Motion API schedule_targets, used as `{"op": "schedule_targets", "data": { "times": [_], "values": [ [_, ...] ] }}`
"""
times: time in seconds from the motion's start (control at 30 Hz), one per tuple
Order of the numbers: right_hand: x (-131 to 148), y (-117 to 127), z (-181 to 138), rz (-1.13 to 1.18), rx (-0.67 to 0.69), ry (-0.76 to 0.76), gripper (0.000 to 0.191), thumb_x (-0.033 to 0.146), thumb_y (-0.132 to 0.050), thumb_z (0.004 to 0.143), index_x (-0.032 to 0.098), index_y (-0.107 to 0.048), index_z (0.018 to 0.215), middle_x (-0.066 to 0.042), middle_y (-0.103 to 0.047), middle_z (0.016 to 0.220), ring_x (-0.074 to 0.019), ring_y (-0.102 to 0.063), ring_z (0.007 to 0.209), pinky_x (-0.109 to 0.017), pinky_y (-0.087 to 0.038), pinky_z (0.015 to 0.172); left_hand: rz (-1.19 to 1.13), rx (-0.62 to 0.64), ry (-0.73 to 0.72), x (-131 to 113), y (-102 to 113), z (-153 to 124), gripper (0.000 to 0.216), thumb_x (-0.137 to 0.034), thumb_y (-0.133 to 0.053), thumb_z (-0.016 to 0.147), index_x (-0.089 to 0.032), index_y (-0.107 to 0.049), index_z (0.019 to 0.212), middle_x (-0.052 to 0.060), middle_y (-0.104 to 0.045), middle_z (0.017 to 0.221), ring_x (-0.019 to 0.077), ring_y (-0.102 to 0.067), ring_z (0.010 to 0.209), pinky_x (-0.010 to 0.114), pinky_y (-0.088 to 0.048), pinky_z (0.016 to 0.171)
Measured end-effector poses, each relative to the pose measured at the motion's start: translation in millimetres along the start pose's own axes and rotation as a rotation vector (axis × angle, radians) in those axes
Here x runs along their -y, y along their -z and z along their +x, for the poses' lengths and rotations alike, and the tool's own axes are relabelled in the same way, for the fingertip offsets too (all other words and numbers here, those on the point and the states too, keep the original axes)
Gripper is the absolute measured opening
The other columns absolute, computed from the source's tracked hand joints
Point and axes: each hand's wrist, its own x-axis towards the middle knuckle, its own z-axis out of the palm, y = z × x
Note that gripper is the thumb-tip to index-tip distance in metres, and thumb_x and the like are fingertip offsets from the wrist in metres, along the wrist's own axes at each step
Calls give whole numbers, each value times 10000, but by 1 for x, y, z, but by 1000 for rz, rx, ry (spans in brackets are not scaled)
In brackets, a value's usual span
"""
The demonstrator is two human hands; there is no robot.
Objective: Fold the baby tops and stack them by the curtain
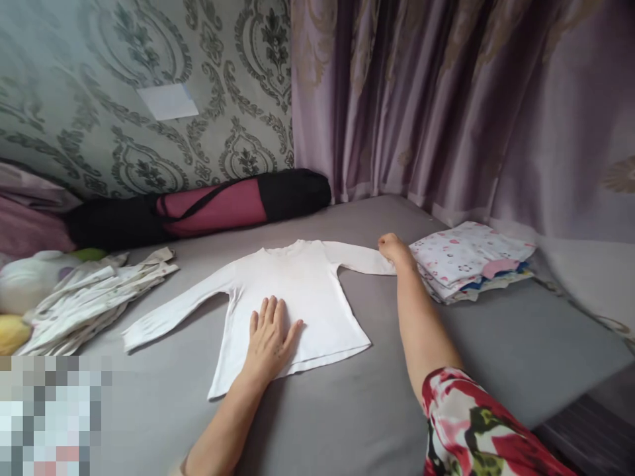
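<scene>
A white long-sleeved shirt (pixel 302 291) lies spread on the grey sheet, its neck away from me and its hem towards me. My left hand (pixel 270 334) rests flat on the lower front of the shirt, fingers spread. At the end of the sleeve on the right, my right hand (pixel 394 250) is closed on the shirt's cuff; its fingertips are partly hidden. The sleeve on the left stretches out over the sheet, slightly bent, with no hand on it.
Folded clothes (pixel 469 261) with a flowered piece on top sit at the right. Crumpled light clothes (pixel 99 297) lie left, beside plush toys (pixel 34 281). A long black and maroon bag (pixel 213 208) runs along the wall. Purple curtains (pixel 421 99) hang behind the grey bed (pixel 327 423).
</scene>
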Motion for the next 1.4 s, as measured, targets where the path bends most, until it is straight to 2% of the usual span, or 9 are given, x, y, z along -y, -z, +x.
{"op": "schedule_targets", "data": {
  "times": [0.2,0.37,0.5,0.63,0.8,1.0,1.13,1.27,1.4],
  "values": [
    [-11,-5,7,-73,85,-92,363,72,-578,764,180,-720,1081,-152,-684,1166,-281,-618,1128,-380,-452,938,77,56,-14,-5,4,0,625,-498,-320,978,-121,-358,1475,208,-288,1557,349,-217,1457,555,-217,1145],
    [-2,-3,4,-151,135,-126,392,62,-550,777,151,-700,1127,-178,-610,1299,-313,-525,1253,-429,-406,1006,170,90,-68,-12,26,4,582,-484,-335,977,-140,-403,1442,221,-391,1490,364,-331,1404,527,-324,1078],
    [-1,3,0,-142,123,-82,368,87,-573,759,151,-707,1096,-181,-601,1301,-328,-494,1276,-436,-396,1011,149,149,-97,-17,50,28,458,-503,-372,963,-172,-626,1150,165,-631,1139,317,-596,1093,417,-465,872],
    [-7,13,0,-17,146,21,323,120,-565,753,168,-707,1039,-130,-711,1047,-264,-656,995,-327,-475,812,1,108,-148,-21,49,71,360,-398,-383,978,-189,-663,892,101,-661,902,230,-642,888,322,-471,778],
    [-14,18,6,143,58,140,220,204,-614,728,202,-719,921,-45,-711,831,-187,-641,731,-246,-433,602,-260,-54,-342,-31,13,140,257,-259,-452,940,-175,-621,1114,112,-677,1088,224,-638,1013,353,-497,896],
    [-12,16,9,687,53,192,130,217,-648,757,159,-725,845,8,-644,626,-110,-546,532,-193,-392,487,-317,-106,-473,-48,-17,203,349,-256,-527,896,-134,-572,1220,167,-601,1289,262,-541,1245,428,-415,1077],
    [-8,16,8,1051,18,51,77,199,-690,771,149,-709,827,-5,-673,651,-105,-578,544,-183,-452,503,-241,9,-456,-51,-25,213,452,-386,-541,894,-171,-537,1292,148,-543,1381,278,-461,1329,437,-345,1134],
    [-1,19,8,1371,107,-65,71,172,-678,814,155,-691,882,-49,-732,802,-123,-652,636,-207,-535,598,-201,142,-399,-48,-25,211,600,-513,-468,912,-173,-436,1405,145,-397,1514,318,-310,1420,459,-257,1163],
    [8,19,12,1404,153,-80,165,251,-613,896,168,-690,1016,-59,-743,922,-126,-676,682,-189,-525,566,-189,248,-364,-51,-15,209,740,-637,-471,867,-217,-348,1464,113,-274,1582,381,-235,1430,496,-223,1140]
  ]
}}
